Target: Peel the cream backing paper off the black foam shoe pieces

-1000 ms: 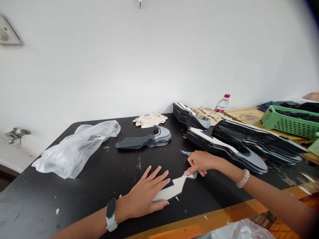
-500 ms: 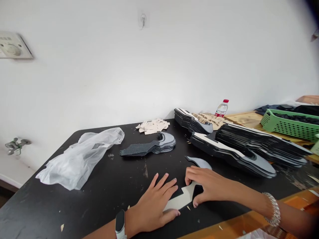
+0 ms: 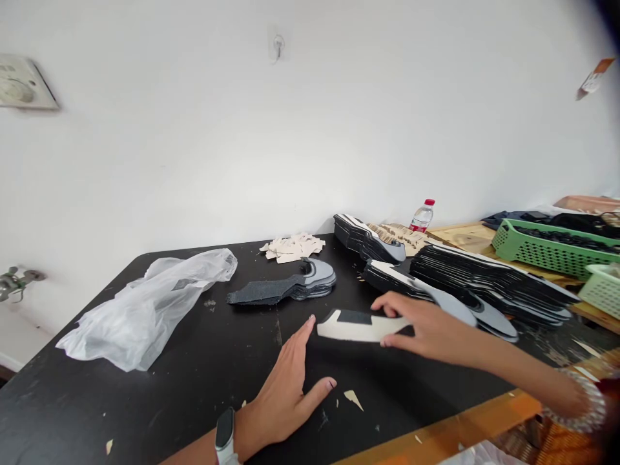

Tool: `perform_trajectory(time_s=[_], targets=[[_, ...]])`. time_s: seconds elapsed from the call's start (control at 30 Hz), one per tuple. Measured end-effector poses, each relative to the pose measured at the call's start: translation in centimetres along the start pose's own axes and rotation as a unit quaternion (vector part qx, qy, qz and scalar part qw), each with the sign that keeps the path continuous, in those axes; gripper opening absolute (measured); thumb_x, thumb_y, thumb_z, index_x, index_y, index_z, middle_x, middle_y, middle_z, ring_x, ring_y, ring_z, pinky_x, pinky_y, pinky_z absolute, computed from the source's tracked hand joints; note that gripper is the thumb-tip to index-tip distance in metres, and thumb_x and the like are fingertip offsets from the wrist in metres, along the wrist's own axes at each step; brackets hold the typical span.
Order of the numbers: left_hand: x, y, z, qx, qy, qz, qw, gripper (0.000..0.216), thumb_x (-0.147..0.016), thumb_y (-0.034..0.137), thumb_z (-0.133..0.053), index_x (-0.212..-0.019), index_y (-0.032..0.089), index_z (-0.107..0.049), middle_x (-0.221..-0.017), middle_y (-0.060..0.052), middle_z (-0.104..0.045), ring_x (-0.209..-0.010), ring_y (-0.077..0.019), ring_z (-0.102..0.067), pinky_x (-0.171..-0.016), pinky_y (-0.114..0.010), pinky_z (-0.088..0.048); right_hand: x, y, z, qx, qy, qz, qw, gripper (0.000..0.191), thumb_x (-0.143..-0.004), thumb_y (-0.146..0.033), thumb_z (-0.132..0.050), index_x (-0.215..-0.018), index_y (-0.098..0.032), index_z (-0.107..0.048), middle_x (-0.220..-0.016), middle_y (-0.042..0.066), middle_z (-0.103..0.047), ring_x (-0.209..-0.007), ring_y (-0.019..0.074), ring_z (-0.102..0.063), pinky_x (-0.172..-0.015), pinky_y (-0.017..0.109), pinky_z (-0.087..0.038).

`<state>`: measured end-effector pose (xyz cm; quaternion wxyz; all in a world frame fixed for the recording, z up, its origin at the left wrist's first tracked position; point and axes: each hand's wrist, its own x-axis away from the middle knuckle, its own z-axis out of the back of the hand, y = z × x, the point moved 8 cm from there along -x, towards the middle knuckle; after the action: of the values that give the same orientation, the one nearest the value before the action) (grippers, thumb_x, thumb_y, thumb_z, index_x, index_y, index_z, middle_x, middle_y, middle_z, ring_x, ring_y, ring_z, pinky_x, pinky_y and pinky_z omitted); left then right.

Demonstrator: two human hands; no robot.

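Note:
My right hand (image 3: pixel 411 326) grips a black-and-cream cut piece (image 3: pixel 356 329) between thumb and fingers, lifted just above the black table. The piece is flat and long, with a curved edge, and its grey rounded end shows past the hand. My left hand (image 3: pixel 290 378) is open, thumb spread from the fingers. Its fingertips are close to the left end of the piece; whether they touch it I cannot tell. Behind the held piece lies a stack of similar pieces (image 3: pixel 394 276). Farther left sits a small stack of dark grey pieces (image 3: pixel 283 289) with light grey rounded ends.
A crumpled plastic bag (image 3: pixel 155 310) lies at the left. At the back are cream scraps (image 3: pixel 293 247), a red-capped bottle (image 3: pixel 423 216) and another stack (image 3: pixel 365 236). A large stack (image 3: pixel 465 274) and a green basket (image 3: pixel 547 252) occupy the right. A cream offcut (image 3: pixel 353 399) lies in front.
My right hand has lifted the piece off the table and moved it away from me. My left hand has let go of the piece and drawn back left. An offcut now shows on the table.

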<state>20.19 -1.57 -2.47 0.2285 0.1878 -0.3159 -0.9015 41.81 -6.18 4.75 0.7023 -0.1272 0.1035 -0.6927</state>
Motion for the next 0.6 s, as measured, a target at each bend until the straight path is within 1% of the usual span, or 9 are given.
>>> perform_trajectory(time_s=[0.03, 0.1, 0.17, 0.23, 0.33, 0.4, 0.47, 0.53, 0.6], targets=[[0.0, -0.2, 0.1, 0.005, 0.007, 0.01, 1.0, 0.075, -0.095, 0.045, -0.04, -0.15, 0.024, 0.007, -0.158, -0.009, -0.003, -0.145, -0.0266, -0.01, -0.117, -0.051, -0.023, -0.2, 1.6, 1.5, 0.02, 0.043, -0.028, 0.998, 0.045, -0.08, -0.051, -0.06, -0.117, -0.026, -0.049, -0.102, 0.004, -0.06, -0.09, 0.023, -0.06, -0.076, 0.033, -0.044], [0.0, -0.6, 0.0, 0.011, 0.007, 0.025, 1.0, 0.075, -0.095, 0.047, -0.039, -0.149, 0.025, 0.009, -0.159, -0.008, 0.0, -0.146, -0.0262, -0.007, -0.117, -0.052, -0.02, -0.5, 4.9, 4.2, 0.05, 0.132, -0.062, 0.988, 0.043, -0.082, -0.055, -0.054, -0.113, -0.025, -0.052, -0.107, 0.006, -0.06, -0.096, 0.0251, -0.06, -0.082, 0.035, -0.044], [0.0, -0.8, -0.1, 0.017, 0.001, 0.035, 0.999, 0.075, -0.095, 0.048, -0.039, -0.149, 0.026, 0.008, -0.159, -0.007, 0.001, -0.146, -0.0264, -0.007, -0.117, -0.051, -0.021, -0.4, 8.3, 5.9, 0.086, 0.198, -0.091, 0.972, 0.044, -0.084, -0.059, -0.048, -0.113, -0.026, -0.054, -0.107, 0.007, -0.061, -0.098, 0.0265, -0.061, -0.081, 0.036, -0.046], [0.0, -0.8, -0.1, 0.02, -0.004, 0.034, 0.999, 0.074, -0.095, 0.049, -0.038, -0.15, 0.026, 0.006, -0.159, -0.007, -0.001, -0.146, -0.0263, -0.008, -0.117, -0.051, -0.022, -0.2, 11.3, 6.4, 0.115, 0.218, -0.116, 0.962, 0.048, -0.083, -0.063, -0.045, -0.112, -0.027, -0.056, -0.107, 0.008, -0.063, -0.093, 0.0271, -0.063, -0.077, 0.037, -0.047], [0.2, -0.6, -0.3, 0.011, -0.003, 0.023, 1.0, 0.072, -0.095, 0.049, -0.038, -0.15, 0.026, 0.003, -0.159, -0.006, -0.004, -0.146, -0.0249, -0.009, -0.117, -0.049, -0.022, 0.0, 14.3, 5.4, 0.138, 0.195, -0.121, 0.963, 0.048, -0.083, -0.065, -0.043, -0.107, -0.028, -0.061, -0.112, 0.007, -0.064, -0.095, 0.029, -0.063, -0.074, 0.038, -0.048], [0.2, -0.6, -0.3, 0.002, 0.003, 0.019, 1.0, 0.07, -0.096, 0.048, -0.038, -0.15, 0.027, 0.001, -0.158, -0.006, -0.006, -0.145, -0.0241, -0.011, -0.117, -0.048, -0.025, 0.3, 15.2, 4.8, 0.147, 0.184, -0.129, 0.963, 0.048, -0.083, -0.066, -0.042, -0.106, -0.029, -0.063, -0.112, 0.006, -0.066, -0.098, 0.0298, -0.062, -0.074, 0.039, -0.049], [0.0, -0.7, 0.1, -0.016, 0.022, 0.016, 0.999, 0.069, -0.095, 0.046, -0.039, -0.15, 0.026, -0.002, -0.158, -0.008, -0.009, -0.145, -0.0245, -0.015, -0.115, -0.047, -0.028, 0.4, 15.4, 4.3, 0.156, 0.181, -0.127, 0.963, 0.048, -0.083, -0.067, -0.042, -0.103, -0.029, -0.065, -0.109, 0.005, -0.067, -0.101, 0.0305, -0.06, -0.076, 0.04, -0.049], [-0.7, -1.2, 1.4, -0.052, 0.062, 0.009, 0.997, 0.068, -0.094, 0.045, -0.043, -0.149, 0.023, -0.01, -0.157, -0.011, -0.014, -0.144, -0.0261, -0.018, -0.115, -0.048, -0.029, 0.1, 14.9, 4.1, 0.16, 0.18, -0.113, 0.964, 0.049, -0.082, -0.068, -0.043, -0.101, -0.028, -0.065, -0.109, 0.006, -0.067, -0.105, 0.0313, -0.058, -0.08, 0.042, -0.048], [-1.7, -2.4, 3.6, -0.106, 0.116, 0.004, 0.988, 0.063, -0.093, 0.042, -0.045, -0.146, 0.019, -0.022, -0.154, -0.014, -0.022, -0.143, -0.0281, -0.021, -0.114, -0.05, -0.027, -0.5, 14.0, 4.3, 0.156, 0.197, -0.093, 0.963, 0.052, -0.082, -0.068, -0.044, -0.106, -0.025, -0.062, -0.114, 0.008, -0.064, -0.109, 0.0322, -0.055, -0.086, 0.044, -0.047]])
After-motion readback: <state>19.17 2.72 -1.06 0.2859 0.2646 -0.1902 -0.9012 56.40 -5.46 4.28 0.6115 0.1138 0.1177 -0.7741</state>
